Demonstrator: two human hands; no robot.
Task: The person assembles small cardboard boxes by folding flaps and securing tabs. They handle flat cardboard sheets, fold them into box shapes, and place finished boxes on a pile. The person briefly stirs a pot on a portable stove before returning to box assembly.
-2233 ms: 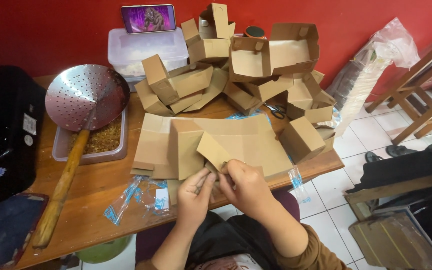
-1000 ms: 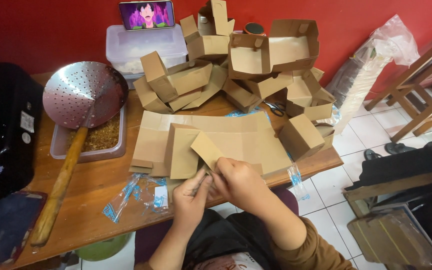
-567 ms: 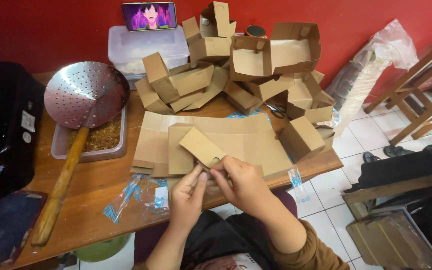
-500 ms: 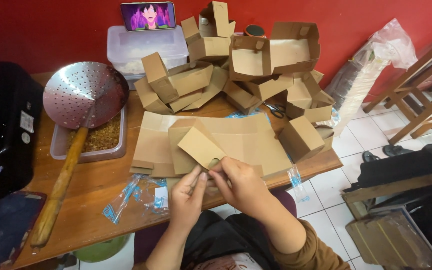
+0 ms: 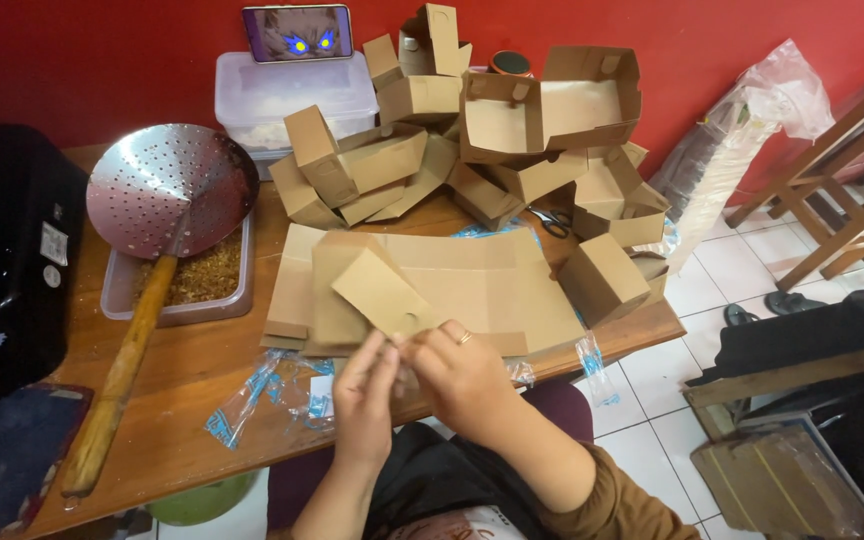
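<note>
Hands together at the bench (image 5: 182, 400) edge — my left hand (image 5: 364, 392) and right hand (image 5: 464, 372) both pinch one flat cardboard piece (image 5: 384, 296) above the stack of flat blanks (image 5: 492, 285)

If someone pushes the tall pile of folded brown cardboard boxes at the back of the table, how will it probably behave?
The pile of folded boxes would probably slide and tumble easily: the boxes lie loosely at odd angles, not nested. They look light, being thin, empty cardboard. The open box on top seems likeliest to tip first, since it sits highest and tilted.

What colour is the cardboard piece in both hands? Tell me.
Plain brown, seen in the head view: the cardboard piece.
</note>
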